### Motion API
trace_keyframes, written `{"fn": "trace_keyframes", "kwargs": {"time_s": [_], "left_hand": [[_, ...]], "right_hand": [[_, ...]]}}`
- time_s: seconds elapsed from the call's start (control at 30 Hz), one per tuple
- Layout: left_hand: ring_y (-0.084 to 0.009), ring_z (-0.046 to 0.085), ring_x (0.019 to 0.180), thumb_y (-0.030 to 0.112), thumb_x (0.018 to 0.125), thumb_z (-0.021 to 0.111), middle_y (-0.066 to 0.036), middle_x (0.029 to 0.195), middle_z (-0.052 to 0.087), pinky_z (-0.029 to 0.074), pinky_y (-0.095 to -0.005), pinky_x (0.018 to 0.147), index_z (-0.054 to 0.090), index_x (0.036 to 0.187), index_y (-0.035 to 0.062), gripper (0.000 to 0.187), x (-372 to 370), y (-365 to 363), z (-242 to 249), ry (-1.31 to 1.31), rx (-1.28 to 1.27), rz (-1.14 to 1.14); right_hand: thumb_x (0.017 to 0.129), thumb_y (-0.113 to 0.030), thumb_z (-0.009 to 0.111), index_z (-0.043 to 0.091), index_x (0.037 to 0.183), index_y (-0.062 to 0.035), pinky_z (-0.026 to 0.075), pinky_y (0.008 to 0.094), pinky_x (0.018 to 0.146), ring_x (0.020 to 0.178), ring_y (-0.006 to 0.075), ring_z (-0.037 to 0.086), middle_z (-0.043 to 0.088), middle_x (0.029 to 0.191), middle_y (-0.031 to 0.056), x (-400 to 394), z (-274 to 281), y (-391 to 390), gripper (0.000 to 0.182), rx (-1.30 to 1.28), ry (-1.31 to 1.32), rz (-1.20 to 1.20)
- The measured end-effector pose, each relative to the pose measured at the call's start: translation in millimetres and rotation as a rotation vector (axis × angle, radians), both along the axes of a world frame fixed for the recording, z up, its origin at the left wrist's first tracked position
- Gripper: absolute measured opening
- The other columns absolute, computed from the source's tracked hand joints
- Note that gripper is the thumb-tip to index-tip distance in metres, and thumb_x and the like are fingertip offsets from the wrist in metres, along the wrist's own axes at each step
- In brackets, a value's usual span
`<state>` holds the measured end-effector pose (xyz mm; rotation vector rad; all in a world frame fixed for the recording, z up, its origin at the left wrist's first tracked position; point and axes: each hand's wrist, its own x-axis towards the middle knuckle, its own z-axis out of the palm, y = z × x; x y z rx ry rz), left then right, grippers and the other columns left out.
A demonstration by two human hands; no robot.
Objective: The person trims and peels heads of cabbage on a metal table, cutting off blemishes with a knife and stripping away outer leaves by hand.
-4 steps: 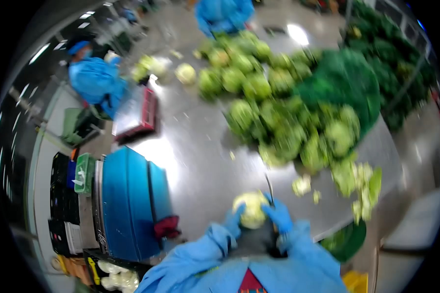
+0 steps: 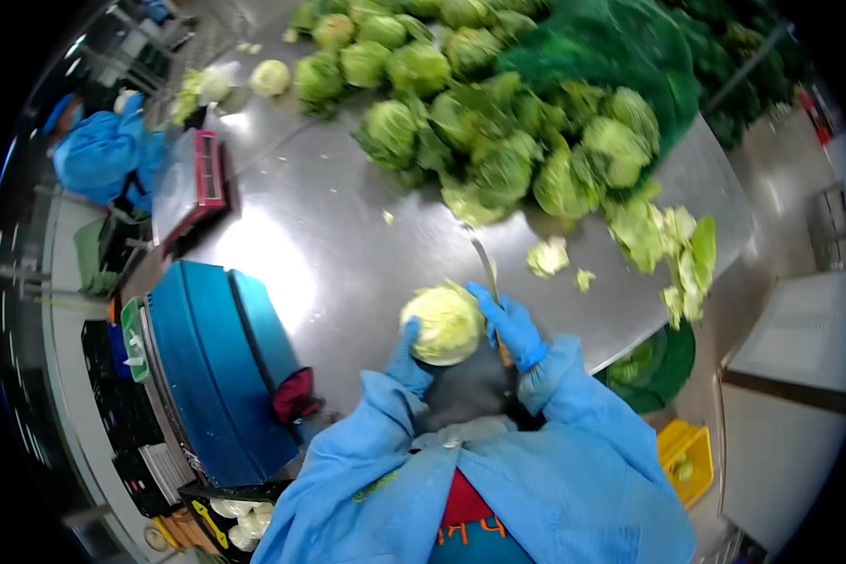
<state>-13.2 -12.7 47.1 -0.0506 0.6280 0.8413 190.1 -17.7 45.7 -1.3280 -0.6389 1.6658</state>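
A trimmed pale green cabbage [image 2: 444, 326] is between my two blue-gloved hands, close to my body at the near edge of the steel table. My left hand [image 2: 408, 363] is curved round its left side, thumb up on the leaves. On the other side, my right hand [image 2: 514, 331] grips a knife [image 2: 483, 258], the blade pointing away from me past the fingers. The fingertips of that hand are right beside the cabbage. Beyond them, loose leaf scraps [image 2: 547, 257] lie on the metal.
Whole cabbages [image 2: 498, 164] are heaped across the far side, some in a green net bag [image 2: 620, 70]. Left stand blue crates [image 2: 218, 367] and a red-sided scale [image 2: 209, 171]. Cut leaves [image 2: 691, 258] hang at the right edge above a green bin [image 2: 667, 371]. A co-worker [image 2: 103, 155] stands far left.
My view has tipped downward and turned right, so the table and its contents sit higher and further left. Both hands stay at the cabbage, and the knife remains in my right.
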Motion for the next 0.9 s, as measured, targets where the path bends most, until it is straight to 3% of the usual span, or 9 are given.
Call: {"fn": "trace_keyframes", "kwargs": {"time_s": [0.07, 0.2, 0.3, 0.4, 0.5, 0.53, 0.6, 0.73, 0.9], "left_hand": [[-0.0355, 0.043, 0.134, 0.044, 0.086, 0.067, -0.018, 0.147, 0.041, 0.035, -0.0523, 0.113, 0.031, 0.148, 0.0086, 0.08, 13.5, -23.7, 4.6, 0.076, 0.103, 0.019], [-0.0394, 0.038, 0.136, 0.059, 0.087, 0.054, -0.015, 0.151, 0.036, 0.032, -0.0599, 0.112, 0.032, 0.149, 0.0191, 0.077, 12.7, -17.4, 9.1, -0.15, 0.211, 0.023], [-0.0384, 0.032, 0.14, 0.053, 0.07, 0.075, -0.016, 0.153, 0.032, 0.027, -0.0585, 0.115, 0.029, 0.15, 0.0171, 0.1, 15.7, 0.5, 15.8, -0.268, 0.277, -0.004], [-0.0377, 0.032, 0.141, 0.058, 0.071, 0.074, -0.016, 0.154, 0.031, 0.028, -0.0566, 0.116, 0.027, 0.151, 0.0155, 0.101, 20.9, 11.9, 31.7, -0.209, 0.343, -0.022], [-0.0361, 0.038, 0.137, 0.068, 0.083, 0.054, -0.015, 0.153, 0.033, 0.032, -0.054, 0.114, 0.029, 0.151, 0.015, 0.09, 22.6, 10.5, 35.3, -0.015, 0.29, 0.001], [-0.0349, 0.039, 0.137, 0.066, 0.084, 0.057, -0.016, 0.153, 0.033, 0.031, -0.0492, 0.116, 0.027, 0.151, 0.0108, 0.092, 23.7, 12.0, 40.9, 0.043, 0.345, -0.011], [-0.0364, 0.038, 0.137, 0.055, 0.08, 0.069, -0.017, 0.153, 0.032, 0.031, -0.0515, 0.115, 0.027, 0.15, 0.0087, 0.094, 23.0, 13.1, 27.9, -0.001, 0.213, 0.059], [-0.0365, 0.043, 0.133, 0.039, 0.074, 0.081, -0.019, 0.148, 0.039, 0.035, -0.0514, 0.113, 0.029, 0.147, 0.0054, 0.096, 19.8, 16.6, 24.2, 0.071, 0.218, 0.054], [-0.0307, 0.049, 0.126, 0.027, 0.06, 0.09, -0.018, 0.134, 0.048, 0.041, -0.0435, 0.108, 0.035, 0.14, 0.0036, 0.1, 5.8, 32.2, 13.3, 0.598, 0.656, -0.129]], "right_hand": [[0.097, -0.028, 0.059, 0.061, 0.125, -0.0002, 0.041, 0.0214, 0.05, 0.055, 0.005, 0.046, 0.067, 0.105, 0.0051, 26.2, 33.2, -22.7, 0.04, -0.061, -0.003, 0.04], [0.096, -0.027, 0.059, 0.066, 0.116, 0.0, 0.039, 0.0209, 0.047, 0.05, 0.0055, 0.045, 0.069, 0.105, 0.0073, 31.2, 47.8, -20.8, 0.034, 0.042, 0.198, -0.082], [0.095, -0.026, 0.061, 0.067, 0.111, -0.0006, 0.039, 0.0203, 0.047, 0.05, 0.0049, 0.047, 0.069, 0.106, 0.0079, 28.5, 56.3, -8.0, 0.031, 0.071, 0.127, -0.221], [0.094, -0.025, 0.063, 0.066, 0.118, -0.0032, 0.039, 0.0198, 0.047, 0.051, 0.0042, 0.048, 0.068, 0.095, 0.0036, 25.3, 56.9, -4.0, 0.033, 0.072, 0.017, -0.218], [0.091, -0.024, 0.068, 0.063, 0.126, -0.0061, 0.038, 0.019, 0.048, 0.054, 0.0034, 0.048, 0.065, 0.085, -0.0008, 18.0, 56.6, -11.1, 0.039, 0.011, 0.017, -0.134], [0.091, -0.024, 0.069, 0.062, 0.128, -0.007, 0.038, 0.0187, 0.048, 0.055, 0.0031, 0.048, 0.063, 0.083, -0.0019, 15.7, 49.8, -13.2, 0.042, 0.041, 0.03, -0.132], [0.087, -0.025, 0.073, 0.058, 0.133, -0.0084, 0.038, 0.018, 0.049, 0.058, 0.0029, 0.048, 0.062, 0.08, -0.0029, 14.3, 50.7, -11.8, 0.05, 0.081, 0.033, -0.121], [0.086, -0.026, 0.075, 0.056, 0.135, -0.0081, 0.041, 0.0187, 0.053, 0.065, 0.0043, 0.051, 0.065, 0.092, 0.0005, 15.3, 42.6, -10.1, 0.055, 0.084, -0.101, -0.136], [0.084, -0.026, 0.077, 0.057, 0.131, -0.0056, 0.045, 0.0203, 0.059, 0.083, 0.007, 0.057, 0.064, 0.12, 0.0053, 22.1, 37.9, 2.7, 0.055, 0.025, -0.094, -0.14]]}}
